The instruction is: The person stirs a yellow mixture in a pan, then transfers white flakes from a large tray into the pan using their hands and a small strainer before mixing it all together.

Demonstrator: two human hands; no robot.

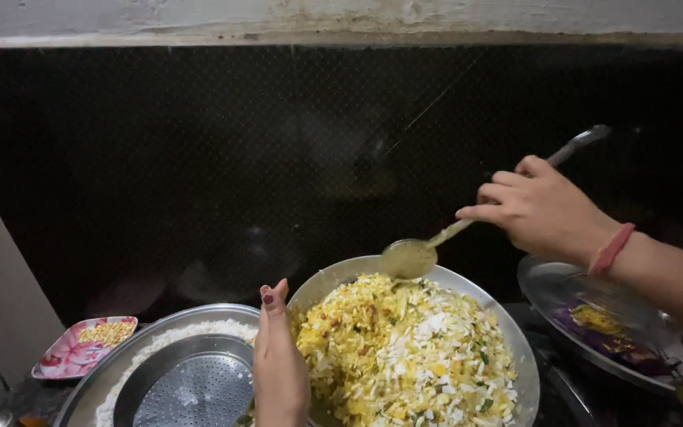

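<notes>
A wide steel pan [515,336] at the bottom centre is heaped with a yellow and white flaked mixture [404,352]. My right hand [537,207] grips the handle of a long metal ladle [424,253], whose bowl hovers over the pan's far rim. My left hand [280,360] rests against the pan's left rim, fingers together and pointing up, between the pan and the steel plate beside it.
A large steel plate [104,372] at the lower left holds white flakes and a perforated steel strainer [191,387]. A small pink flowered tray [72,352] with yellow grains sits further left. A steel plate [551,289] with purple and yellow scraps lies at right. A dark tiled wall rises behind.
</notes>
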